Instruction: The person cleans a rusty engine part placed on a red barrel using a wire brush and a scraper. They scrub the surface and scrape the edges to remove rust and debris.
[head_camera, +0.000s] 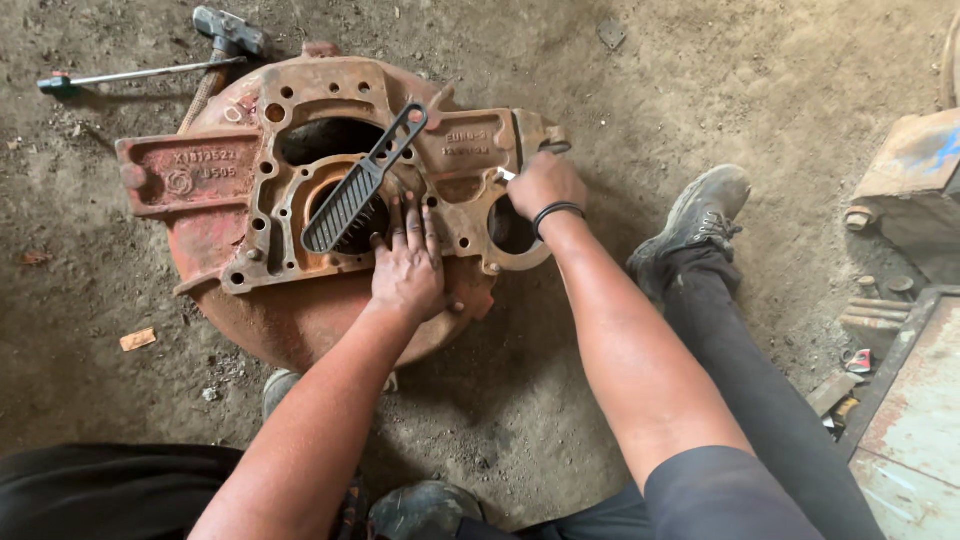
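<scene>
A single head-worn camera looks steeply down from close above, facing forward over the person's arms onto the rusty housing (330, 200) lying on the dirt floor (780, 90).

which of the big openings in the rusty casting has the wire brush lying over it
The round central opening, just above the left hand. The wire brush lies across it; the upper opening and the right hole are uncovered.

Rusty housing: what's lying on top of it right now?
On the rusty housing lie a black brush and the flat left hand. The right hand grips a small pale tool, mostly hidden.
</scene>
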